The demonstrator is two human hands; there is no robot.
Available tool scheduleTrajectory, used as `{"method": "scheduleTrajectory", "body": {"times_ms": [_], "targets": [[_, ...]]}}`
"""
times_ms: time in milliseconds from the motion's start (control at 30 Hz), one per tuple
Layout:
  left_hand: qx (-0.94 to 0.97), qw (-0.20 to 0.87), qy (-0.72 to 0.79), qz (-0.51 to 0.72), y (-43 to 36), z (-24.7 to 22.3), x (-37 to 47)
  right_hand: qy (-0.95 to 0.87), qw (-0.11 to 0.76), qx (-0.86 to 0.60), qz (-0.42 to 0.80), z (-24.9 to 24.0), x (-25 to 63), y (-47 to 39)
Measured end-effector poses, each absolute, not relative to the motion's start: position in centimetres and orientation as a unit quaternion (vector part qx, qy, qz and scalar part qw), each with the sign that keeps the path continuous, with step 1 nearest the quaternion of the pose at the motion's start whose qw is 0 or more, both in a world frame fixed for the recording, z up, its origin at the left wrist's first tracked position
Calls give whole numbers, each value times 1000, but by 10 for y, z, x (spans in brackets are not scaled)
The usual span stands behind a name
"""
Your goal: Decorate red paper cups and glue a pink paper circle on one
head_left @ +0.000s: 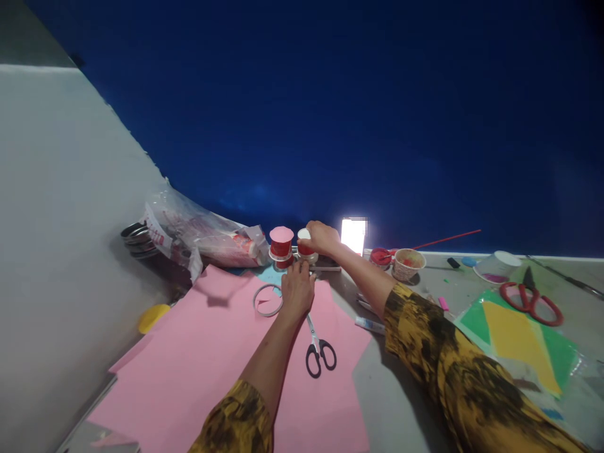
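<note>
A small red cup piece with a white round top (303,234) stands at the back edge of the pink paper. My right hand (323,238) is closed round its upper part from the right. Just in front of its base is my left hand (297,290), fingers bent down and drawn together; what they hold, if anything, is hidden. To the left stands a similar red piece with a pink disc (282,234) on top. Black-handled scissors (313,340) lie on the pink paper (226,365), and a grey tape ring (267,301) rests beside my left hand.
A lit phone (353,236) leans at the wall. Rightward are a red paint pot (380,257), a stained paper cup (408,264), a white cup (497,267), red-handled scissors (531,302) and green and yellow sheets (519,343). A plastic bag (207,229) lies back left.
</note>
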State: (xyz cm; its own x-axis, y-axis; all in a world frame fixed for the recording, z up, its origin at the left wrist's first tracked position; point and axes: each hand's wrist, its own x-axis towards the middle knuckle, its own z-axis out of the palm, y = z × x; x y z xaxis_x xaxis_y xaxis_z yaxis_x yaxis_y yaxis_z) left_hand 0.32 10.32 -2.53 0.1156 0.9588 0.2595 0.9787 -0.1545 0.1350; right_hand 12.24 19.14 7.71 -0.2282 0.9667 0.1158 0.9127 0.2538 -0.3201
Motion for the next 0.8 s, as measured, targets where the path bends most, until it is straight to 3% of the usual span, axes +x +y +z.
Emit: {"method": "scheduleTrajectory", "body": {"times_ms": [300, 400, 467, 567, 767, 800], "targets": [[-741, 0, -638, -208, 104, -30, 4, -745, 234, -621, 56, 129, 140, 186], [-736, -30, -623, -262, 102, -26, 3, -702, 367, -606, 72, 144, 171, 163], [-734, -58, -601, -310, 99, -18, 3, -666, 459, -566, 159, 139, 196, 140], [-733, -121, -552, -379, 90, 2, 7, -521, 537, -485, 453, 112, 232, 101], [-723, -343, -446, -400, 49, 47, 27, -380, 559, -456, 579, 57, 263, 38], [-688, -435, -422, -399, 39, 53, 30, -368, 560, -451, 589, 51, 262, 31]]}}
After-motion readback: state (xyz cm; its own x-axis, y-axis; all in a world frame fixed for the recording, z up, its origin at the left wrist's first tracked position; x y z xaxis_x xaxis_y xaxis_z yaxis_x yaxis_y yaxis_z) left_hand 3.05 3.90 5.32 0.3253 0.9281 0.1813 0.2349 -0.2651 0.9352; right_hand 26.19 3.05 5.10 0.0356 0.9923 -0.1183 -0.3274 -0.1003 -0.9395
